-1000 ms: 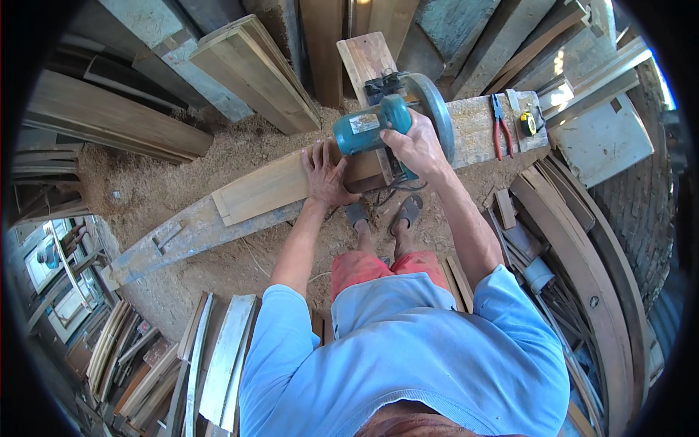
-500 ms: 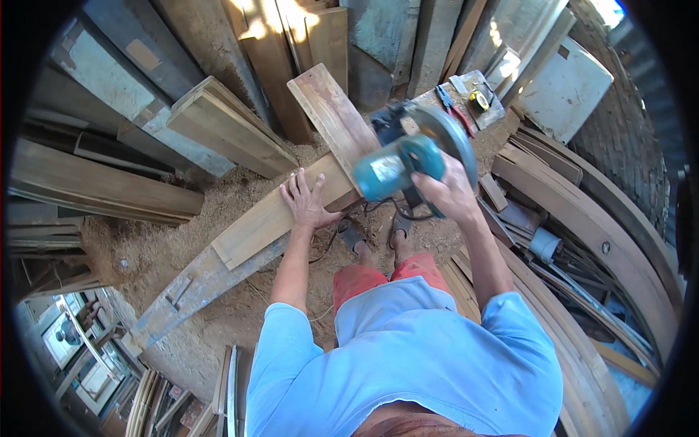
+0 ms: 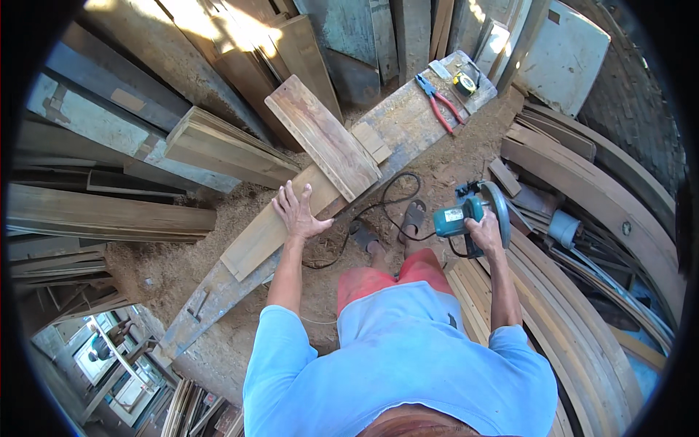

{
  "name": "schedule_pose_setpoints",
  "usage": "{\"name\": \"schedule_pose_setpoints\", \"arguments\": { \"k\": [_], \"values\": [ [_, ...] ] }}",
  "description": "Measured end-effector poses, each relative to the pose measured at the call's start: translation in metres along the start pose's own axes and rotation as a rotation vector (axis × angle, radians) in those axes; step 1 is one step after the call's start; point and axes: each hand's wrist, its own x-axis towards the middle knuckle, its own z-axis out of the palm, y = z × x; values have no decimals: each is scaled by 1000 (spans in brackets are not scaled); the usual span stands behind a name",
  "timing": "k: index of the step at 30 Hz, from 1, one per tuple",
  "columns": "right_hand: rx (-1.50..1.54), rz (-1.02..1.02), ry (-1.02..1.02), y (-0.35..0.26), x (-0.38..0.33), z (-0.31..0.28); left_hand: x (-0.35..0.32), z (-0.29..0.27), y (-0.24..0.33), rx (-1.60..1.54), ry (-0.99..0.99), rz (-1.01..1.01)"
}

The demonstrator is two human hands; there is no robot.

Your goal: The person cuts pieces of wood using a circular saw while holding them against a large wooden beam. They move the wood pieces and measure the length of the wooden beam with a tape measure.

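My right hand (image 3: 483,233) grips the handle of a teal circular saw (image 3: 453,218), held off to the right, apart from the boards. Its black cord (image 3: 349,233) loops by my feet. With fingers spread, my left hand (image 3: 295,213) rests on a pale wooden board (image 3: 255,238) lying along a worn bench plank (image 3: 191,328). Across that board lies a browner board (image 3: 320,135), its near end close to the plank's right edge. Beside it sits a short wood piece (image 3: 372,141).
Red-handled pliers (image 3: 442,104) and a yellow tape measure (image 3: 464,84) lie on the plank's far end. Boards (image 3: 218,149) lean at the back left. Stacked curved timbers (image 3: 575,164) and long planks (image 3: 561,313) line the right. Sawdust covers the ground (image 3: 138,251).
The circular saw in my right hand has moved right and nearer me, away from the boards. The short wood piece now shows. My left hand stays on the pale board.
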Motion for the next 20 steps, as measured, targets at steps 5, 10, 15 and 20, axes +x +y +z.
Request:
{"name": "schedule_pose_setpoints", "arguments": {
  "k": [5,10,15,20],
  "values": [
    [-219,160,-188,57,65,38,-4,0,-3,17,-3,20],
    [-370,203,-283,98,119,80,3,0,-2,36,24,56],
    [-488,285,-337,131,180,120,3,-4,2,61,32,94],
    [-534,296,-393,173,239,159,13,1,3,23,68,141]
  ]
}}
